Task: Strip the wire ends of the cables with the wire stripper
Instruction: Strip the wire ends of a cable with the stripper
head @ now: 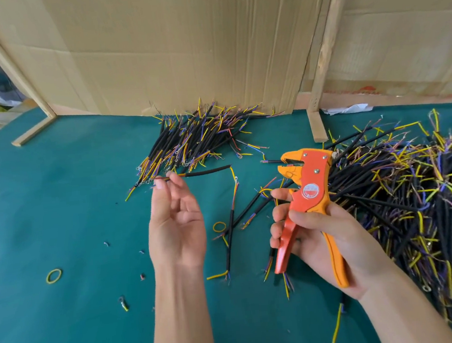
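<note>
My left hand [175, 219] is raised palm up over the green table and pinches the thin wire ends of one black cable [208, 171] between thumb and fingertips; the cable runs right and its far yellow wire droops down. My right hand [315, 234] grips the handles of an orange and red wire stripper [307, 189], jaws pointing left and parted, a short way right of the cable. A small pile of cables [189, 141] lies behind my left hand. A large heap of cables [418, 195] fills the right side.
A few loose cables [232, 225] lie between my hands. Yellow rubber bands [54, 275] and small insulation scraps [142, 276] dot the green table [58, 199]. Cardboard sheets [181, 44] and wooden posts [324, 53] wall the back.
</note>
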